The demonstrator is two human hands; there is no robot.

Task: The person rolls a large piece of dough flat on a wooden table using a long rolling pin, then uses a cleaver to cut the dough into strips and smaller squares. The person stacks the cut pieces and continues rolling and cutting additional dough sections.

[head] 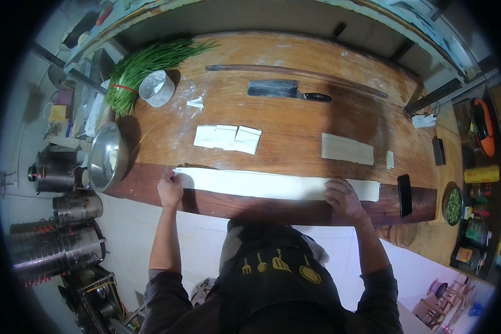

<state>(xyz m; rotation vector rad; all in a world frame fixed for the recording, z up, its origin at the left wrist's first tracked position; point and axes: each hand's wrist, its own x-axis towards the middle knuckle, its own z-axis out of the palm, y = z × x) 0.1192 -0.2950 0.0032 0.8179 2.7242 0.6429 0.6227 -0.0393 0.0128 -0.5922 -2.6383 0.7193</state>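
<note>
A long, flat strip of white dough sheet (250, 183), which looks folded in layers, lies along the front of the wooden worktop (284, 121). My left hand (170, 193) pinches its left end. Near the right end, my right hand (346, 201) grips the strip with curled fingers over it; the thumb's hold is hard to make out. Behind the strip lie cut white dough pieces (223, 140) on the left and a flat pale piece (347, 149) on the right. Farther back, a cleaver (272, 88) rests with its black handle to the right.
A long wooden rolling pin (296, 75) lies behind the cleaver. At left are green chives (146, 67), a floury tub (156, 89) and a steel bowl (104, 156). A black phone (405, 195) lies at the right, near a bowl of chopped greens (454, 206).
</note>
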